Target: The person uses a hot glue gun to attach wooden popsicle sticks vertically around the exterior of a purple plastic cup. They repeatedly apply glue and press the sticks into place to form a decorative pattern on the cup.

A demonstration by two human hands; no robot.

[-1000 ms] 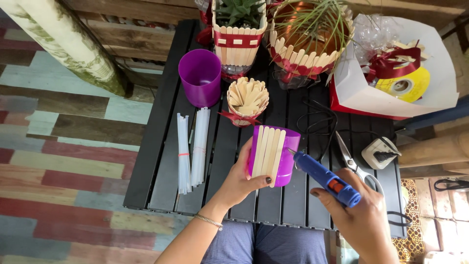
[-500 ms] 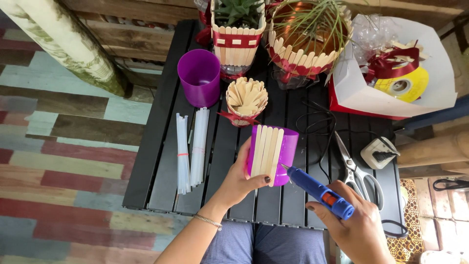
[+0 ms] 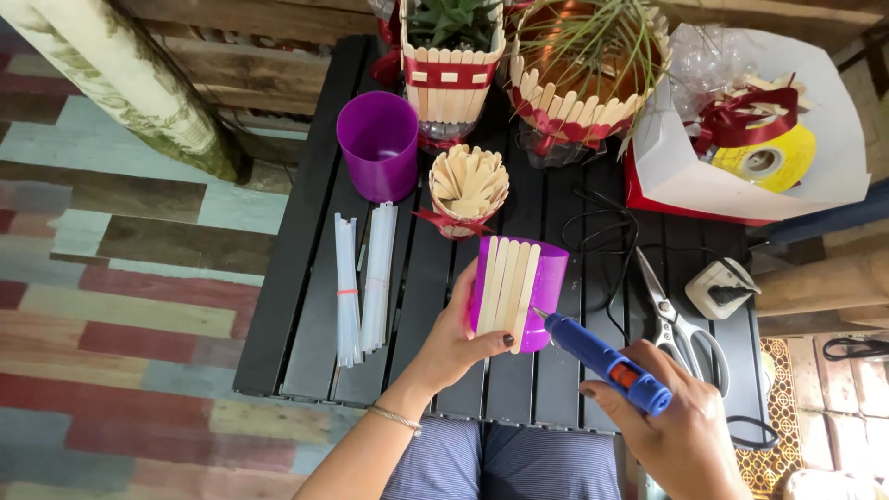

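Note:
My left hand grips a purple plastic cup from its left side, thumb across the bottom of the wooden craft sticks stuck side by side on its wall. My right hand holds a blue glue gun. The gun's nozzle touches the cup just right of the last stick, low on the wall. Cup and gun are over the front half of a black slatted table.
A second purple cup, a small pot of loose craft sticks and bundles of clear glue sticks lie to the left. Scissors, a power plug, black cable, two stick-clad planters and a white box with ribbon rolls stand right and behind.
My right hand has brought the glue gun left and up until its nozzle meets the cup beside the sticks. My left hand keeps the cup nearly still.

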